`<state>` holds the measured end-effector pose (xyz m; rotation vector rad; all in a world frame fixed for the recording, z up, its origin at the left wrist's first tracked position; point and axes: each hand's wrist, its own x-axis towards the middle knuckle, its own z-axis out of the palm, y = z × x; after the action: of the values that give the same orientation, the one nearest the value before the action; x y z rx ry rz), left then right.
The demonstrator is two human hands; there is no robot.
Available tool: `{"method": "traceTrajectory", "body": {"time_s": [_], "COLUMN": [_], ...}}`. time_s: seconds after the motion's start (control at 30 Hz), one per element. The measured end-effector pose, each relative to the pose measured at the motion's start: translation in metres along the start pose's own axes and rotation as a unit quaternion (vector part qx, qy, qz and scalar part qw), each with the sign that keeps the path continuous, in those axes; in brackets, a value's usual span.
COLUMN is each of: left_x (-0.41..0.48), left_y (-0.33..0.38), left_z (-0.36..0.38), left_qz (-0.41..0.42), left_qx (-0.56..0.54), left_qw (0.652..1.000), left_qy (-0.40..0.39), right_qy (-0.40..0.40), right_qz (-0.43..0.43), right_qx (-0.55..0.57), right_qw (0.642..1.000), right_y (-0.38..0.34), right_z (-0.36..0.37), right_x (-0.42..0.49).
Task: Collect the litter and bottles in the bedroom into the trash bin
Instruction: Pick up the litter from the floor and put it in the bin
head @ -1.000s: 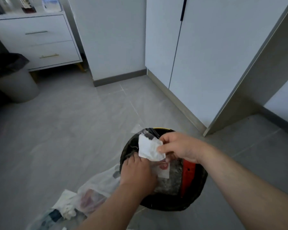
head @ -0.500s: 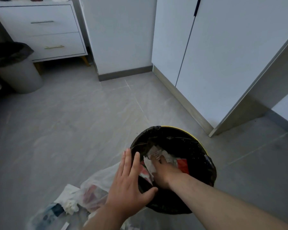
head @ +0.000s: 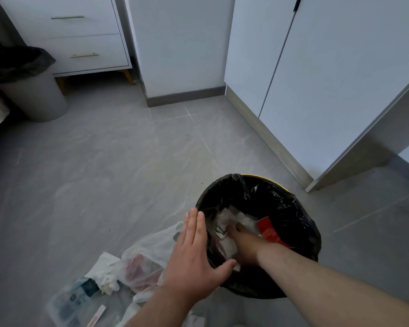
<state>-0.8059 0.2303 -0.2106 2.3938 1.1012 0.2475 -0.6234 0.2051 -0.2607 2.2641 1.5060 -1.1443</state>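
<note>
step in hand: litter is being pushed down inside the trash bin. this is being judged from the right hand being sunk among white paper and beside a red pack in the black liner.
right hand: it is being held deep in the bin, with its fingertips buried in the paper. whether anything is being pinched or only pressed cannot be told.
left hand: it is being held wide and flat, fingers straight and together, thumb spread, over the bin's near-left rim. nothing is being held by it, and contact with the rim cannot be told.
trash bin: it is being stood on the grey floor before the white wardrobe doors, and it is partly filled.
litter left out: a clear plastic bag with reddish contents is being left just beside the bin, on its left. a crumpled tissue, a bluish packet and a small strip are being left near it.
bottles: none is being shown plainly here.
progress: the task is being judged partly done, since those pieces are lying outside the bin.
next move: the right hand is being called on to come out of the bin, and the clear bag, being nearest, is being suggested as the next pick. its soft film is probably asking for a gathered grip so nothing is being spilled.
apart: a second grey bin is being seen at far left, well apart.
</note>
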Motion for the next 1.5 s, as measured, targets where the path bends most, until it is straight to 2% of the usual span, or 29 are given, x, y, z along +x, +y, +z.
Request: {"method": "traceTrajectory", "body": {"time_s": [0.07, 0.13, 0.2, 0.3, 0.37, 0.47, 0.57, 0.63, 0.77, 0.9, 0.97, 1.03, 1.2, 1.37, 1.5], "left_x": [-0.001, -0.003, -0.007, -0.019, -0.033, -0.06, -0.095, -0.119, -0.162, -0.196, -0.207, -0.213, -0.22, -0.224, -0.227], "left_y": [0.0, -0.001, -0.003, -0.012, -0.024, -0.059, -0.116, -0.157, -0.221, -0.25, -0.25, -0.247, -0.251, -0.266, -0.27], "left_z": [-0.002, -0.01, -0.023, -0.057, -0.08, -0.106, -0.114, -0.107, -0.076, -0.036, -0.017, 0.0, 0.018, 0.028, 0.032], "left_qz": [-0.004, -0.002, 0.006, 0.012, 0.01, -0.027, -0.128, -0.211, -0.36, -0.547, -0.599, -0.614, -0.563, -0.506, -0.487], "left_qx": [-0.009, -0.02, -0.026, -0.04, -0.035, -0.051, -0.067, -0.064, -0.038, 0.008, -0.014, -0.041, -0.013, 0.021, 0.022], "left_qw": [1.0, 1.0, 0.999, 0.999, 0.999, 0.998, 0.987, 0.972, 0.932, 0.837, 0.799, 0.783, 0.812, 0.854, 0.87], "left_qy": [-0.008, -0.022, -0.03, -0.021, 0.0, 0.038, 0.067, 0.075, 0.032, -0.021, -0.05, -0.088, -0.155, -0.115, -0.077], "right_qy": [0.003, 0.038, 0.104, 0.228, 0.267, 0.291, 0.298, 0.279, 0.164, 0.066, 0.032, 0.008, -0.04, -0.064, -0.076], "right_qz": [-0.005, -0.034, -0.058, -0.119, -0.176, -0.249, -0.303, -0.324, -0.304, -0.226, -0.184, -0.157, -0.157, -0.183, -0.181], "right_qx": [-0.009, -0.008, 0.028, 0.067, 0.095, 0.092, 0.077, 0.058, -0.005, -0.034, -0.028, -0.017, -0.059, -0.082, -0.105], "right_qw": [1.0, 0.999, 0.993, 0.964, 0.943, 0.919, 0.902, 0.902, 0.939, 0.971, 0.982, 0.987, 0.985, 0.978, 0.975], "right_y": [-0.002, -0.007, -0.013, -0.033, -0.058, -0.104, -0.152, -0.182, -0.217, -0.216, -0.209, -0.202, -0.191, -0.199, -0.207], "right_z": [-0.014, -0.033, -0.055, -0.083, -0.092, -0.092, -0.076, -0.057, -0.004, 0.057, 0.08, 0.096, 0.125, 0.148, 0.165], "right_x": [-0.012, -0.028, -0.049, -0.082, -0.098, -0.113, -0.111, -0.102, -0.063, -0.021, -0.008, 0.001, 0.012, 0.019, 0.024]}}
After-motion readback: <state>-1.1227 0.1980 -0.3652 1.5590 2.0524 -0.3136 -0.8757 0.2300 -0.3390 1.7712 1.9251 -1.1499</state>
